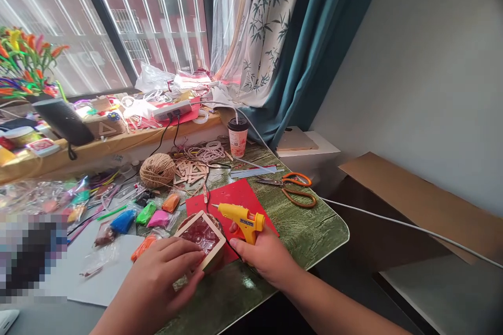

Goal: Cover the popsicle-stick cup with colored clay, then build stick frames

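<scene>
My right hand (264, 252) is wrapped around the handle of a yellow hot glue gun (240, 215), its nozzle pointing left. My left hand (167, 267) grips a small box-like piece with a square, pale wooden frame (214, 227) as its rim. Clear, faceted plastic shows inside the frame, and the hand's fingers cover its lower left side. The glue gun's nozzle is just above the frame, apart from it. Beneath both lies a red sheet (251, 196) on the green, marbled table (314, 241).
Orange-handled scissors (298, 188) lie right of the red sheet. Behind are a twine ball (157, 170), wooden pieces (192, 171) and a lidded paper cup (238, 137). Coloured clay packets (146, 213) lie at left. A power strip (172, 110) sits on the sill; a white cable (393, 216) crosses right.
</scene>
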A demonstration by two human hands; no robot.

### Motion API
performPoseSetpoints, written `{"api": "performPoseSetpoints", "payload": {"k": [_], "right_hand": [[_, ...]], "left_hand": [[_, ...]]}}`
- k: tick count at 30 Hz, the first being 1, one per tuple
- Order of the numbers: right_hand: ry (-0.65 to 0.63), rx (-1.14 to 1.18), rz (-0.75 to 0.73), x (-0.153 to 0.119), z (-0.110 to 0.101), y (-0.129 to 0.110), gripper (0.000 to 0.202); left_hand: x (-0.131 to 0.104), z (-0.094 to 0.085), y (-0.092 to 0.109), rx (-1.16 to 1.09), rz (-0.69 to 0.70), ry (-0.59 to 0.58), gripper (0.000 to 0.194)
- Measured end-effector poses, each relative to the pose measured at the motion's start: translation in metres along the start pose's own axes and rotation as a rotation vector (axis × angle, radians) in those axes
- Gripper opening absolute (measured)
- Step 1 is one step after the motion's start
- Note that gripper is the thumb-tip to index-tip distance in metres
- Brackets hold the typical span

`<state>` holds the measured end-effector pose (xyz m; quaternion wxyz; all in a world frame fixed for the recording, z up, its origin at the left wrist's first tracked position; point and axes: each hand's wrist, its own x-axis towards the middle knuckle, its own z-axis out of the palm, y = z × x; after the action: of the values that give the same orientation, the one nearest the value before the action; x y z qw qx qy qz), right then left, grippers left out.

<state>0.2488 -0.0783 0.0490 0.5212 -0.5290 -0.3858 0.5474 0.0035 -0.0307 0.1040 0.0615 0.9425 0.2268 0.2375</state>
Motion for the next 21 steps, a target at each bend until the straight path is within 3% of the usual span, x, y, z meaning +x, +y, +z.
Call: {"api": "performPoseSetpoints", "payload": {"k": [8,12,16,21], "right_hand": [[-0.017,0.001,-0.091,0.001,0.008,0.002,0.036],[-0.011,0.036,-0.046,0.003,0.009,0.003,0.036],[0.032,0.017,-0.02,0.006,0.009,0.006,0.039],[0.01,0.076,-0.009,0.006,0.013,0.0,0.039]], "left_hand": [[-0.001,0.001,-0.001,-0.003,-0.01,0.005,0.024],[-0.006,0.0,-0.006,0.043,-0.012,0.019,0.024],[-0.007,0.002,-0.013,0.166,-0.093,0.063,0.04],[-0.001,0.01,-0.017,0.241,-0.097,-0.003,0.058]]}}
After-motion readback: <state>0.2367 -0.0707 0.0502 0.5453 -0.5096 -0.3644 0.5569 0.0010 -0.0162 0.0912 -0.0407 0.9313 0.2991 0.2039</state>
